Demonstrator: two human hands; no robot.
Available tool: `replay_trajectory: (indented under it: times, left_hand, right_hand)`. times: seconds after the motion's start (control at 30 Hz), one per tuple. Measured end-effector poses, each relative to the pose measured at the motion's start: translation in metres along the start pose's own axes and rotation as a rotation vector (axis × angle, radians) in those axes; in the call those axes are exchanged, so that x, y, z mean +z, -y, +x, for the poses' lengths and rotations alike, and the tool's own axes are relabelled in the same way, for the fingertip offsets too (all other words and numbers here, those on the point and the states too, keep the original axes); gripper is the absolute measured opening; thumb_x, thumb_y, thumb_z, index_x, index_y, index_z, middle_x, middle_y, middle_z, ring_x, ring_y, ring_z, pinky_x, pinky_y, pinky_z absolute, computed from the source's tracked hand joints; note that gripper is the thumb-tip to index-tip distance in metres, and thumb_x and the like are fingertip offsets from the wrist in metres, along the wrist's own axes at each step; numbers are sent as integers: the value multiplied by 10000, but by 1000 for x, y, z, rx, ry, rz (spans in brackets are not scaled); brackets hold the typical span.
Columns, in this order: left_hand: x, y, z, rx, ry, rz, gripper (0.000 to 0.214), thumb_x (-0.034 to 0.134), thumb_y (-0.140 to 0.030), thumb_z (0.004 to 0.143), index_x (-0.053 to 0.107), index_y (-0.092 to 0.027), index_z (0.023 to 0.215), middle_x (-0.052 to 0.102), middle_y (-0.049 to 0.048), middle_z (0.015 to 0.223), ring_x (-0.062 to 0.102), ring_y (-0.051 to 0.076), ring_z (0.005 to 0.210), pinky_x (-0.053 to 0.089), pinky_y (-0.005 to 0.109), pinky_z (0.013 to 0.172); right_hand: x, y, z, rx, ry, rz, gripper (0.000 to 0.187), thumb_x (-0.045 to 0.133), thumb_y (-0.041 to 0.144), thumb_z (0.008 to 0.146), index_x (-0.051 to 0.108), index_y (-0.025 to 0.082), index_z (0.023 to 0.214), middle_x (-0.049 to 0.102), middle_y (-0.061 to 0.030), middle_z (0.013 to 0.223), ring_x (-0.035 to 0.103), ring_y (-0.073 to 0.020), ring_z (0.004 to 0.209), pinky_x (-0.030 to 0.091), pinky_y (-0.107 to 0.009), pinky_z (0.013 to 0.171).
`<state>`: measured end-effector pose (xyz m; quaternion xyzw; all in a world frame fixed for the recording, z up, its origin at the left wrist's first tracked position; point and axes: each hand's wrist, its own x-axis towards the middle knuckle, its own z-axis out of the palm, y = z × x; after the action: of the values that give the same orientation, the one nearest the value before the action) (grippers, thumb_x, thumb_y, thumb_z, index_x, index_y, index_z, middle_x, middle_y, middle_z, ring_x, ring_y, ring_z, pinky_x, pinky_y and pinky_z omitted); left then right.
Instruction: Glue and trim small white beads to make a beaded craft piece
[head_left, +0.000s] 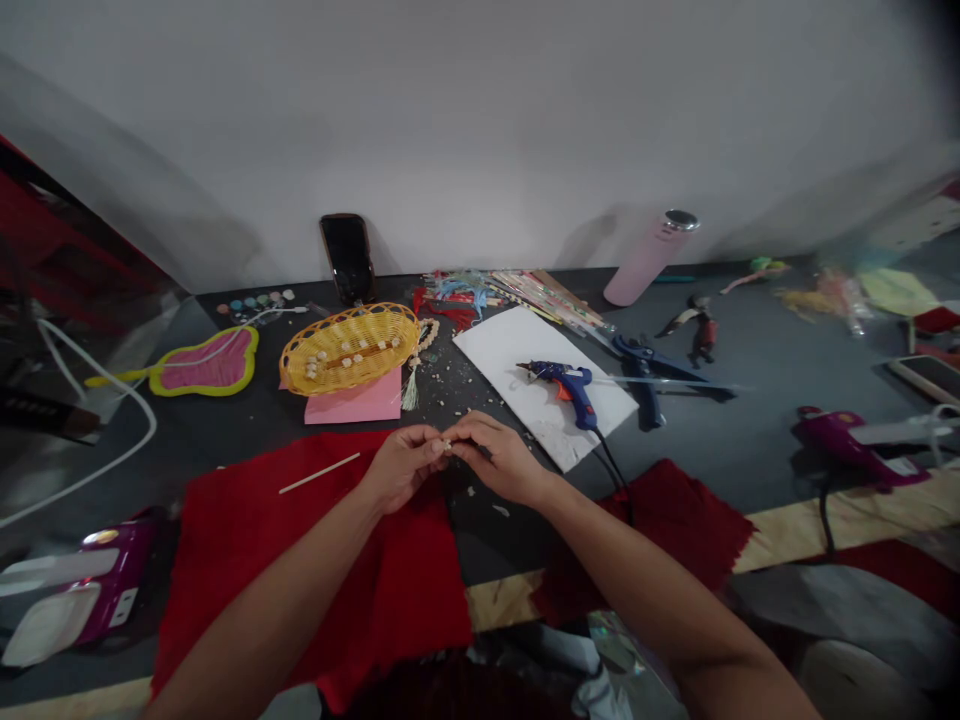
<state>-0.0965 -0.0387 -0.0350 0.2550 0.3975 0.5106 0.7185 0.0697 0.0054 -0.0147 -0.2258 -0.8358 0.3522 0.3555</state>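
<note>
Thumb and fingertips of my left hand pinch a small cream-coloured bead-like piece. From the other side, my right hand closes its fingertips on the same piece, so most of it is hidden. Both hands are just above the right edge of a red cloth, where a thin pale stick lies. Behind them, a yellow woven basket holds several similar cream pieces and a brown stick. A beaded string with a pale tassel lies at the basket's right.
Right of my hands, a blue glue gun with a black cord rests on a white board. Blue pliers, a pink bottle and a propped phone stand farther back. Purple devices sit at both sides.
</note>
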Motion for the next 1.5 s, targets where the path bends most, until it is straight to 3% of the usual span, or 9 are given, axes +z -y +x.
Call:
replay_trajectory:
  times: [0.37, 0.7, 0.87, 1.1, 1.5]
  left_hand:
    - [0, -1, -1, 48, 67, -77, 167, 690, -261, 715, 668, -96, 729, 590, 26, 657, 473, 69, 559, 395, 222, 577]
    - [-1, -1, -1, -3, 3, -14, 148, 745, -198, 638, 662, -103, 716, 597, 12, 621, 502, 74, 551, 407, 228, 591]
    - [0, -1, 0, 1, -3, -5, 140, 751, -175, 624, 643, -108, 683, 618, 16, 660, 510, 74, 556, 398, 225, 580]
    - [-1, -1, -1, 8, 8, 38, 130, 749, -176, 628, 638, -117, 660, 577, -8, 605, 496, 70, 562, 381, 218, 585]
    - [1, -5, -2, -14, 15, -28, 167, 768, -205, 604, 633, -111, 629, 592, 4, 604, 508, 75, 555, 389, 217, 574]
  right_hand:
    - [-1, -2, -1, 12, -2, -79, 167, 435, 186, 901, 570, 198, 998, 591, -68, 908, 554, -154, 873, 488, -295, 783]
    - [-1, -3, -3, 23, -6, -19, 186, 461, 203, 891, 583, 193, 1032, 593, -71, 924, 553, -151, 883, 475, -288, 783]
    - [-4, 0, -2, 91, -72, 20, 151, 462, 225, 894, 600, 181, 935, 600, -47, 822, 559, -137, 778, 462, -270, 717]
    - [-3, 2, -1, 95, -35, 30, 129, 484, 232, 882, 602, 184, 863, 603, -32, 774, 553, -133, 747, 447, -268, 718]
    - [1, -3, -3, 5, -57, -9, 187, 555, 236, 853, 622, 216, 1027, 637, -51, 877, 585, -141, 830, 494, -268, 747]
